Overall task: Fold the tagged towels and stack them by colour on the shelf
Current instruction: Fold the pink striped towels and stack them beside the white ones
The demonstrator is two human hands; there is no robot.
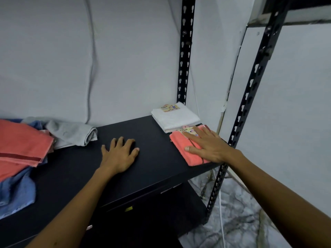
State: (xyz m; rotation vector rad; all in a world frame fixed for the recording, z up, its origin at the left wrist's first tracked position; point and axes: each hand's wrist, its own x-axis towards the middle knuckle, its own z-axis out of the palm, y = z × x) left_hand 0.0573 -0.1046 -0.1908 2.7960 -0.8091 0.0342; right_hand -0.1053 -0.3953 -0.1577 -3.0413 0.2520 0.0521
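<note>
Two folded towels sit at the shelf's [143, 140] right end: white towel [176, 118] in the back corner, coral towel [186, 147] just in front (touching). Right hand [206, 146] flat on coral one, fingers straight, gripping nothing. Left hand [119, 154] spread on bare shelf, empty. Unfolded pile [26, 145] at left.

Two bare forearms came into the head view from the lower edge, with no sleeve, cuff, watch, bracelet or glove on either one. The left hand [119, 154] carried no ring on any finger that showed; its nails were short and plain, the thumbnail pale. The right hand [206, 146] was likewise without rings, and its thumbnail was short, unpainted and light. Neither arm bore any visible marking.
</note>
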